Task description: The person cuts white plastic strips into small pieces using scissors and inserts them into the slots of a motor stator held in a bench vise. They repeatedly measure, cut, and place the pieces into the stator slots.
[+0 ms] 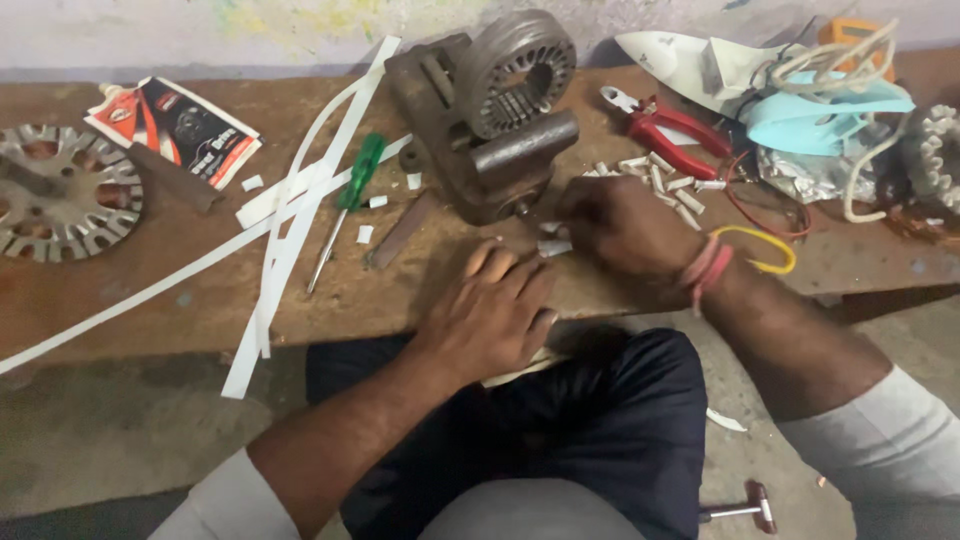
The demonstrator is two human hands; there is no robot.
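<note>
The right hand (615, 225) pinches a small white paper piece (553, 247) at the worktop (200, 290) edge, just right of the flat, empty left hand (495, 310), below the stator press (490, 120).

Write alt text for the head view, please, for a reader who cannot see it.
A person's right hand pinches a small white piece beside a rusty vise holding a stator; the left hand rests flat on the bench. Paper strips, a green screwdriver and red pliers lie around.
</note>
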